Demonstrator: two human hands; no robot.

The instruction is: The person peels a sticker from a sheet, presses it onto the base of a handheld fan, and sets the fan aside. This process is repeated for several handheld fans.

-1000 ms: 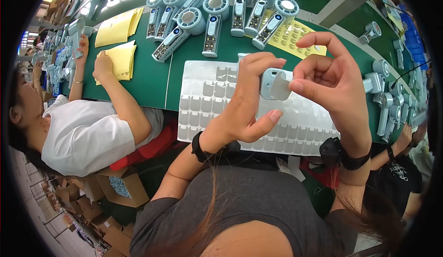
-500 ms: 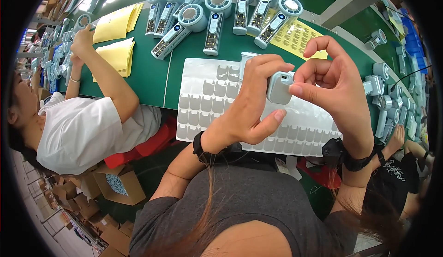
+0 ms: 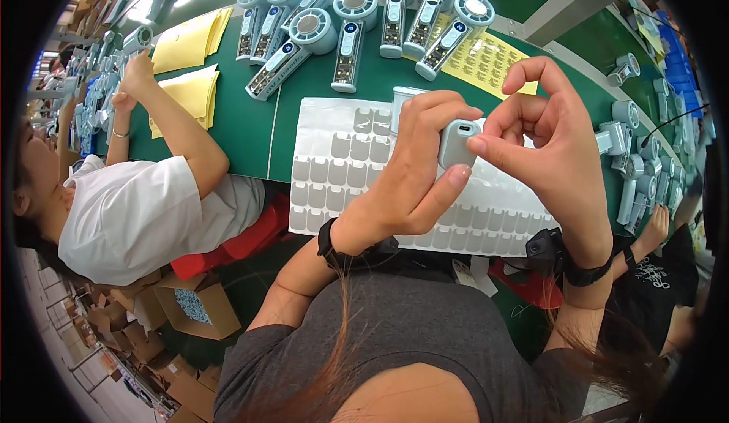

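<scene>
My left hand (image 3: 406,172) is closed around a light blue handheld fan (image 3: 458,146). The rounded end of its handle, with a small port, faces up toward me. My left thumb presses on the near edge of that end. On its right edge rests the thumb of my right hand (image 3: 535,123), with the index finger bent close by in a pinch and the other fingers curled. Most of the fan is hidden behind my left hand. Beneath both hands lies a white sheet of grey stickers (image 3: 326,172), with bare spots where stickers are gone.
Several light blue handheld fans (image 3: 349,47) lie along the far side of the green table (image 3: 258,146). A yellow printed sheet (image 3: 490,62) is partly under them. Yellow paper stacks (image 3: 190,43) lie at left, beside a co-worker (image 3: 137,218). More fans (image 3: 626,149) stand at right, near another person's hand (image 3: 654,225).
The handle end has tilted, showing its port more squarely. My left thumb has moved up from below onto its edge. My right thumb has shifted slightly left against it.
</scene>
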